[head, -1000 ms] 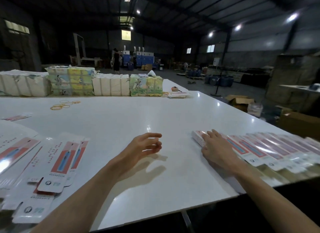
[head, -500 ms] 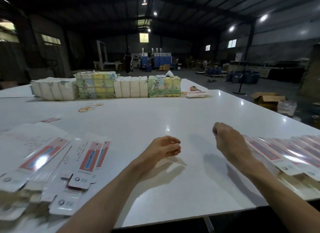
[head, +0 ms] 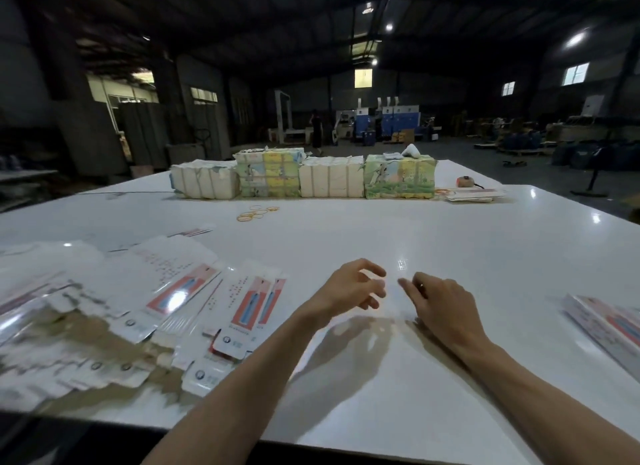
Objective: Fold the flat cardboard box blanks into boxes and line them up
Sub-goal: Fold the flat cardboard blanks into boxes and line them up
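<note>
A loose heap of flat white box blanks (head: 145, 302) with red and blue print spreads over the near left of the white table (head: 415, 229). Folded boxes (head: 609, 322) of the same print lie in a row at the right edge, only their left end in view. My left hand (head: 349, 288) hovers above the table's middle, fingers loosely curled and holding nothing. My right hand (head: 440, 305) hovers just to its right, fingers relaxed and pointing left, also holding nothing. The two hands are a small gap apart.
Four wrapped bundles (head: 304, 177) of stacked cartons stand in a row across the far side. Yellow rubber bands (head: 258, 212) lie in front of them. A tape measure (head: 465, 182) and a small pile of flat sheets (head: 474, 194) sit at the far right.
My right hand left the row of folded boxes and swung left to meet my left hand at the table's middle. The view turned left, bringing the blanks heap closer to centre.
</note>
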`<state>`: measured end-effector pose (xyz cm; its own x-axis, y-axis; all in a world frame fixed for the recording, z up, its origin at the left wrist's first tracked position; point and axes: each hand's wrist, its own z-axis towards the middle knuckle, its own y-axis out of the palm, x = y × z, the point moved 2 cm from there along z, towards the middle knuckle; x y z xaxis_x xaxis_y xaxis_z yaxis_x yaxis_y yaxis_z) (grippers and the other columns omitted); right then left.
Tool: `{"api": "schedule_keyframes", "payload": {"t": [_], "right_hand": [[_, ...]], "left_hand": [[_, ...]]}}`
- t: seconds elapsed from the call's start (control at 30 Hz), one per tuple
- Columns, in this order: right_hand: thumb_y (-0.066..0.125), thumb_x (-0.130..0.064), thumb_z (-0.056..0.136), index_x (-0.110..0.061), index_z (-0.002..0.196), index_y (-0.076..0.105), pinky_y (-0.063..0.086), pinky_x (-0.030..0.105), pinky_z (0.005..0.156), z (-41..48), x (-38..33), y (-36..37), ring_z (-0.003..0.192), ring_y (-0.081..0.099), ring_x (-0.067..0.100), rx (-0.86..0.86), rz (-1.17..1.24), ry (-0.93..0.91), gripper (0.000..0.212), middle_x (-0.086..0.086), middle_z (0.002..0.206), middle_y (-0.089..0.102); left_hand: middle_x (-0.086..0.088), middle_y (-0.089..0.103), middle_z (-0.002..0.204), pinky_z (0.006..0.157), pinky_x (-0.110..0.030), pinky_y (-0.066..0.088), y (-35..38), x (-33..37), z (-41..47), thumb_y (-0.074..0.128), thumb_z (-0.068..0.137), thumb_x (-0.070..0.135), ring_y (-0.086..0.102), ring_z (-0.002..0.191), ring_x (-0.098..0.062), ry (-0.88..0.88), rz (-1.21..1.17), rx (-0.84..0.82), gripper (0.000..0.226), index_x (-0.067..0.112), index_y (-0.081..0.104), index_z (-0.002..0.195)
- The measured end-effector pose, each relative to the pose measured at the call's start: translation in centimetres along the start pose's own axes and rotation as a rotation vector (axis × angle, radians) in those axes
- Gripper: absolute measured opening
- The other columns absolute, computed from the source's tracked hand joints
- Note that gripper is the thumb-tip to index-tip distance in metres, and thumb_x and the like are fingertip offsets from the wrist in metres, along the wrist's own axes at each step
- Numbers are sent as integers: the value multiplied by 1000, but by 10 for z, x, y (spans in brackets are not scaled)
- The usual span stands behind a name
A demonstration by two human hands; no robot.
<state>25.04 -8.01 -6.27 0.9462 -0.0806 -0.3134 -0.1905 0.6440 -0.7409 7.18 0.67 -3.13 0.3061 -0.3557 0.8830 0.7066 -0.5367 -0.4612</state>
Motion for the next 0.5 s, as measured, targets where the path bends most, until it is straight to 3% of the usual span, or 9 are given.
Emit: {"api": "schedule_keyframes", "payload": {"t": [0.07,0.13,0.2,0.4,0.5], "right_hand": [[56,-42,104,-20,67,49,41,31,52,1,0,1,53,53,22,-21,39,28,43,-5,53,53],[58,-37,103,-20,66,46,44,34,57,2,1,1,54,53,24,-51,68,46,43,-2,54,53],[57,-37,104,-22,64,43,43,33,58,2,1,1,55,53,23,-69,95,55,45,-3,54,52],[57,-36,102,-16,67,47,43,32,60,1,4,2,61,54,25,-77,135,74,42,0,56,55],[57,-37,102,-15,67,45,38,31,57,1,3,2,61,53,26,-76,142,76,44,0,56,54]], "left_hand": [[-4,75,112,84,-34,62,-33,-1,-5,67,102,34,74,88,-16,-85,242,70,34,17,63,131],[-6,69,127,99,-40,55,-70,-8,-17,69,100,41,67,111,-24,-197,534,111,42,16,61,134],[-11,62,137,103,-38,48,-104,-17,-32,67,100,44,57,126,-31,-340,785,148,50,11,58,137],[-20,34,157,117,-47,35,-182,-38,-80,50,109,23,33,145,-40,-663,1137,484,49,5,39,153],[-19,37,153,116,-48,35,-204,-48,-98,61,105,34,35,143,-40,-750,1180,508,54,8,47,149]]}}
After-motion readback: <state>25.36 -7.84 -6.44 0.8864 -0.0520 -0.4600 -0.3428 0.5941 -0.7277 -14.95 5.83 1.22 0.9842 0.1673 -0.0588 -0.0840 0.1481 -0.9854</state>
